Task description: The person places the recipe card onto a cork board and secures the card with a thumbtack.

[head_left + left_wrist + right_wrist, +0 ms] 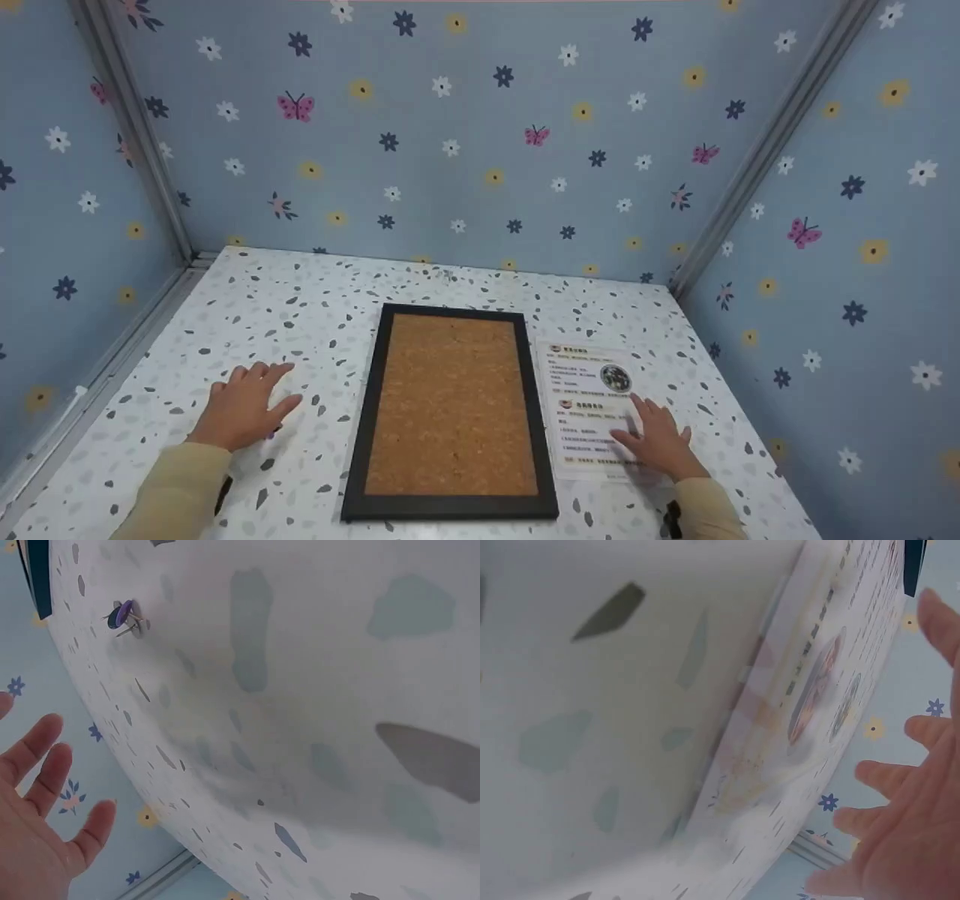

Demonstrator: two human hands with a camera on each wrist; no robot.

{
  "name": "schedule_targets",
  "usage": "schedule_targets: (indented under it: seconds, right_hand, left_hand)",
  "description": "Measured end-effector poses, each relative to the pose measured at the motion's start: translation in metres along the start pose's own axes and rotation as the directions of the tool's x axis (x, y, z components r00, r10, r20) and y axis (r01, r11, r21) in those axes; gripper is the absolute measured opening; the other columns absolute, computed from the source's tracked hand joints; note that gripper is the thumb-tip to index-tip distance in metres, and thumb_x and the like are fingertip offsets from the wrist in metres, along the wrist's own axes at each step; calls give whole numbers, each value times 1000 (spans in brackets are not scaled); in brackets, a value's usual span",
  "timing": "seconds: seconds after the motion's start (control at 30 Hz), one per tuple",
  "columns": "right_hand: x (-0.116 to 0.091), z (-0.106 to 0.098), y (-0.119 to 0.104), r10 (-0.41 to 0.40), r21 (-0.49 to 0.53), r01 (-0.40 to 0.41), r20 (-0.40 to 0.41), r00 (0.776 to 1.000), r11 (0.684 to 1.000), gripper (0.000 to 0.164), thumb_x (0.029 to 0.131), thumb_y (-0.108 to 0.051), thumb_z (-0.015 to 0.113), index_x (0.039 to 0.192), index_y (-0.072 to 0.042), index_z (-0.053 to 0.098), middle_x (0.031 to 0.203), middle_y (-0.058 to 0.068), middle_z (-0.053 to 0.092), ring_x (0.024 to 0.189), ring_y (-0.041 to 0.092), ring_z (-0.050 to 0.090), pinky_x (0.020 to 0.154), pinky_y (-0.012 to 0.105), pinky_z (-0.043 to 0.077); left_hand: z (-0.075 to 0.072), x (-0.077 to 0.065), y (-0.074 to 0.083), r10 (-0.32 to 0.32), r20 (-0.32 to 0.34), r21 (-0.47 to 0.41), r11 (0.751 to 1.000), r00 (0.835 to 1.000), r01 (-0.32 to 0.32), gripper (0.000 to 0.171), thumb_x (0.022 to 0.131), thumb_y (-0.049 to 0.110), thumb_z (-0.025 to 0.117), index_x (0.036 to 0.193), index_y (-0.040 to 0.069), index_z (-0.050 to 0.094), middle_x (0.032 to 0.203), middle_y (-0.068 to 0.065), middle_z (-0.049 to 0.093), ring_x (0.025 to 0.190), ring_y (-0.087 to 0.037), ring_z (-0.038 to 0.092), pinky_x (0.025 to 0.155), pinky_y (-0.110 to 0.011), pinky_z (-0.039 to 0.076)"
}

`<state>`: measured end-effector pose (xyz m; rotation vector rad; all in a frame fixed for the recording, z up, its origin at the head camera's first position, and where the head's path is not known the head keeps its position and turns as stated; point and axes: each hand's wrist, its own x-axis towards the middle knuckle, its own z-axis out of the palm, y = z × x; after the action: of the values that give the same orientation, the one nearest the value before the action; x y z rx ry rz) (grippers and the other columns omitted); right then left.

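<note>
A cork board (453, 405) in a black frame lies on the speckled table, between the two hands. To its left hovers my left hand (241, 406), fingers spread and holding nothing. Close by that hand, a few thumbtacks (126, 615) with purple and dark heads lie on the table in the left wrist view; the head view has them mostly hidden behind the hand. A printed sheet (592, 442) with text and round food pictures lies along the board's right edge. Over the sheet's lower right part is my right hand (661, 441), its fingers loosely apart with nothing in them.
The white speckled table (300, 300) is enclosed by blue walls (480, 150) with flowers and butterflies at the back and both sides. Grey metal strips (772, 142) run along the wall corners.
</note>
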<state>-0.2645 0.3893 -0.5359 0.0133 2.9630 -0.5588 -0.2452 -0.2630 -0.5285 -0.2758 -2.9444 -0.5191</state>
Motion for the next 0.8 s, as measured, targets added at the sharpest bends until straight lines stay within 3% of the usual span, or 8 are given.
schedule_targets:
  seconds: [0.1, 0.23, 0.4, 0.53, 0.63, 0.8]
  right_hand:
    - [0, -2, -1, 55, -4, -55, -1, 998, 998, 86, 93, -46, 66, 154, -2, 25, 150, 33, 30, 134, 59, 24, 96, 80, 16]
    - [-3, -8, -3, 196, 30, -196, 5, 981, 980, 90, 90, -41, 70, 151, 6, 22, 141, 42, 30, 126, 64, 26, 95, 76, 23]
    - [-6, -11, -8, 311, 167, -313, 37, 950, 935, 97, 84, -45, 77, 147, 9, 26, 138, 42, 28, 126, 61, 27, 100, 72, 25]
    - [-7, -10, -10, 331, 229, -332, 45, 943, 915, 100, 78, -45, 82, 144, 10, 31, 134, 41, 30, 124, 61, 29, 101, 70, 26]
    - [-6, -10, -10, 337, 237, -337, 43, 941, 911, 97, 75, -44, 85, 138, 13, 38, 127, 40, 38, 118, 58, 39, 99, 67, 31]
    - [-1, -12, -7, 342, 239, -337, 24, 940, 910, 88, 71, -41, 89, 121, 19, 49, 111, 31, 58, 97, 39, 56, 93, 57, 42]
  left_hand:
    - [-1, 1, 0, -7, 33, 6, 1000, 999, 7, 45, 95, 31, 64, 129, 2, 60, 103, -17, 61, 94, -38, 56, 76, -62, 41]
    - [-5, 4, 0, -40, 136, -19, 999, 990, 43, 26, 91, 17, 67, 110, 0, 66, 83, -6, 60, 75, -26, 56, 69, -53, 45]
    - [-10, 2, 0, -89, 241, -88, 990, 966, 113, 19, 88, 15, 69, 101, 2, 67, 79, -3, 57, 68, -21, 51, 64, -45, 45]
    - [-8, 0, -2, -102, 261, -95, 987, 960, 131, 17, 86, 16, 71, 96, 3, 67, 81, -4, 58, 70, -22, 52, 64, -45, 45]
    - [-4, -1, -3, -113, 268, -82, 987, 957, 140, 13, 86, 17, 71, 90, 6, 67, 81, -4, 58, 71, -22, 52, 65, -45, 46]
    - [3, -2, -3, -92, 245, -37, 994, 965, 104, 8, 85, 14, 70, 83, 8, 65, 78, -3, 58, 72, -23, 51, 66, -49, 45]
